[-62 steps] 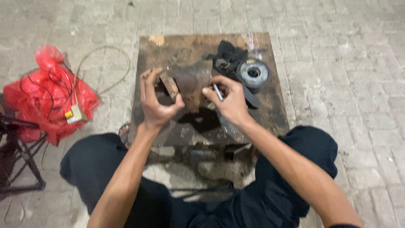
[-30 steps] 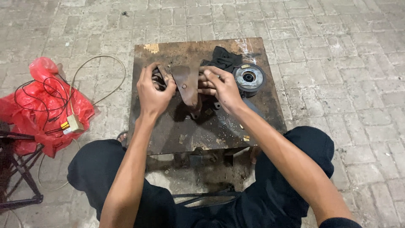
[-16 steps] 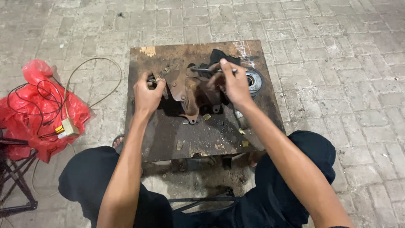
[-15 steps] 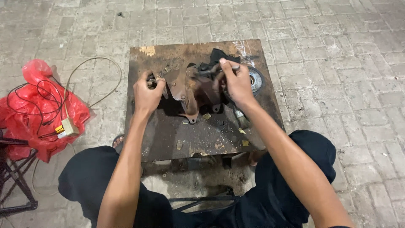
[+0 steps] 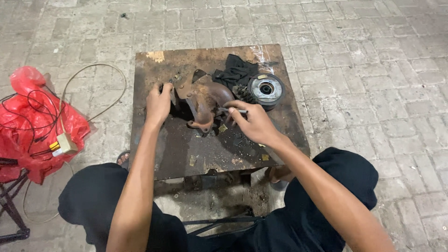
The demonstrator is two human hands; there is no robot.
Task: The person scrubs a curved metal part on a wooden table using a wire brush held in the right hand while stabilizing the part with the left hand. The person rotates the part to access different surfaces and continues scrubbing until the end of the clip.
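Nearest the camera, the person's dark trousers frame a patch of dusty ground and some thin dark bars under the low bench (image 5: 210,154), a rusty, stained metal plate littered with small scraps. Over its near half, the right hand (image 5: 254,123) is clenched around a thin metal tool (image 5: 232,111), its tip touching the rusty metal part (image 5: 203,100) that lies near the middle of the bench. The left hand (image 5: 158,102) grasps the left edge of that same part, its grip closed on the flange. Just behind the part lies a crumpled black rag (image 5: 235,72), and beside it, toward the far right corner, sits a round metal disc (image 5: 266,88) with a dark centre hole. The bench stands on a floor (image 5: 373,56) of grey paving bricks, worn and dusty, which stretches away on all sides. To the left, well apart from the bench, a red plastic bag (image 5: 32,121) lies on the bricks with dark wires and a small pale plug block (image 5: 66,143) on it, and a thin cable (image 5: 93,70) loops toward the bench.
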